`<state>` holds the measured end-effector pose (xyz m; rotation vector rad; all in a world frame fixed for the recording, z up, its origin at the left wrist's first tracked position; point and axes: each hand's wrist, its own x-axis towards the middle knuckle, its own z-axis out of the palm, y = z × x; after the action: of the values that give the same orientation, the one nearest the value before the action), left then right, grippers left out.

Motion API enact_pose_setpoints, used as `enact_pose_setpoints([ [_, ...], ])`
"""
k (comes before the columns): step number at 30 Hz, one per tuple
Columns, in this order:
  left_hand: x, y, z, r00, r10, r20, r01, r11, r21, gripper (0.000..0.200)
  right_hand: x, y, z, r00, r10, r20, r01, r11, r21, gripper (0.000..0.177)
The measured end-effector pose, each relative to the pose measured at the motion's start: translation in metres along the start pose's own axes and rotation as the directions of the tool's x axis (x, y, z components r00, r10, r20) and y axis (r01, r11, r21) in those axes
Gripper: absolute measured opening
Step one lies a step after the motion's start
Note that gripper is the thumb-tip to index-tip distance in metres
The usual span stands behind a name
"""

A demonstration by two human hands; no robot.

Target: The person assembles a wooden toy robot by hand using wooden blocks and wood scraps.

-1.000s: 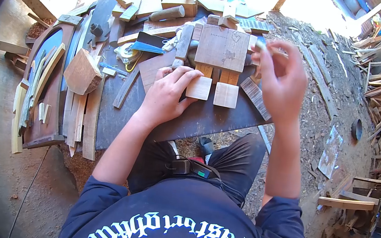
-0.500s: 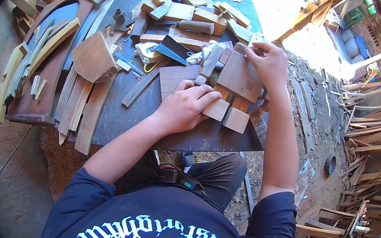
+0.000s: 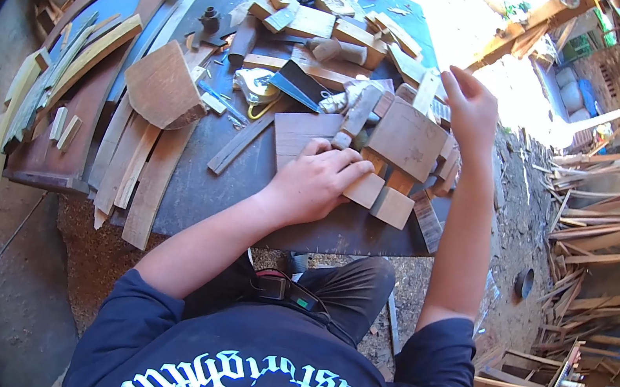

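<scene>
My left hand (image 3: 312, 187) rests at the table's near edge with its fingers bent over the left of two light wooden blocks (image 3: 364, 190). Beside it lies the second block (image 3: 393, 207), partly under a square brown board (image 3: 408, 139). A hammer-like tool (image 3: 355, 117) lies left of that board, over a flat reddish board (image 3: 295, 130). Raised at the table's right side, my right hand (image 3: 471, 105) has its thumb and forefinger slightly apart, with nothing visible between them. A pale wood strip (image 3: 426, 92) is just left of its fingertips.
Wood offcuts (image 3: 312, 23), a tape measure (image 3: 257, 86) and a dark blue triangular piece (image 3: 297, 85) lie farther back on the dark table (image 3: 245, 204). An arched wooden panel (image 3: 53, 157) is at left. Stacked wood (image 3: 610, 232) stands at far right.
My right hand has come off the square brown board's far end and moved up and right. My left hand stays at the block. The whole view has shifted slightly.
</scene>
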<state>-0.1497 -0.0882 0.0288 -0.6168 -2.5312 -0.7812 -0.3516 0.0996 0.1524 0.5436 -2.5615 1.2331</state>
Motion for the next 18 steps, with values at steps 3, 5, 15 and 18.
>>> enact_pose_setpoints([
  [3,0.0,0.001,0.001,1.0,-0.015,0.0,0.015,1.0,0.021,0.066,-0.021,0.021,-0.019,0.991,0.089,0.102,-0.065,0.973,-0.221,0.051],
  [5,0.001,0.004,0.0,1.0,-0.016,0.007,0.016,1.0,0.025,0.065,-0.03,0.028,-0.027,0.959,0.199,0.201,-0.112,0.92,-0.375,0.051],
  [15,0.004,0.007,-0.004,0.999,-0.037,0.001,0.037,0.999,0.019,0.063,-0.042,0.022,-0.024,0.944,0.163,0.288,-0.044,0.924,-0.379,0.056],
  [18,0.004,0.009,-0.005,0.999,-0.044,0.03,0.043,0.998,0.041,0.065,-0.047,0.024,-0.022,0.963,0.03,0.267,0.082,0.913,-0.401,0.057],
])
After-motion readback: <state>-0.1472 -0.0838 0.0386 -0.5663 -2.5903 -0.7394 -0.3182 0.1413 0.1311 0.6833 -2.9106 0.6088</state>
